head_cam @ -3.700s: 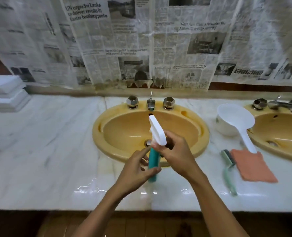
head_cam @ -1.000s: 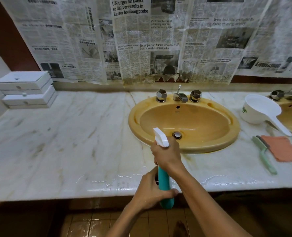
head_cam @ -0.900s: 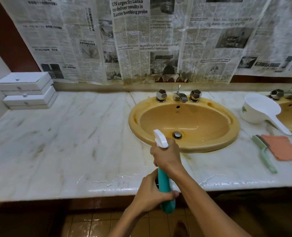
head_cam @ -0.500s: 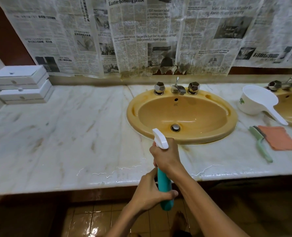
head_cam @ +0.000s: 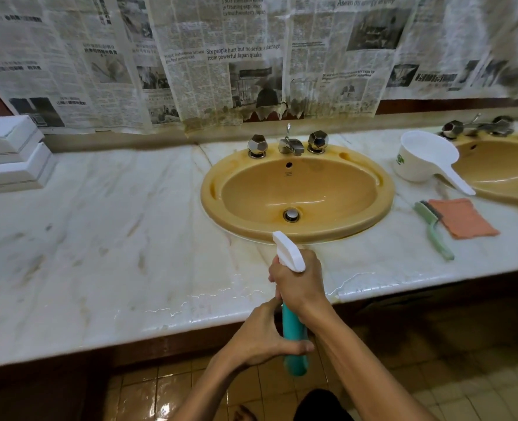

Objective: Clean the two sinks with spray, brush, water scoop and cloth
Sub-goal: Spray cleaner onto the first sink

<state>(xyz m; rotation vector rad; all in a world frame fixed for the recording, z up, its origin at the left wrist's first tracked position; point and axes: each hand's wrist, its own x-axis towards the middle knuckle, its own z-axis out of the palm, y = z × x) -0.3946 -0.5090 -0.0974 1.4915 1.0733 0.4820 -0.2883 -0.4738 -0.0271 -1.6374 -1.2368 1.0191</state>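
Both hands [head_cam: 297, 284] grasping spray bottle [head_cam: 294, 335], nozzle at 12 o'clock toward sink [head_cam: 297, 192]; aim lower, sweep basin evenly.

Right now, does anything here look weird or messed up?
Yes. The newspaper covering the wall is stained brown and torn ragged along its bottom edge behind the taps. The left sink has brownish staining around its rim.

Dim warm light, glare along the wet counter edge [head_cam: 215, 299], wide-angle bending and blur at the borders.
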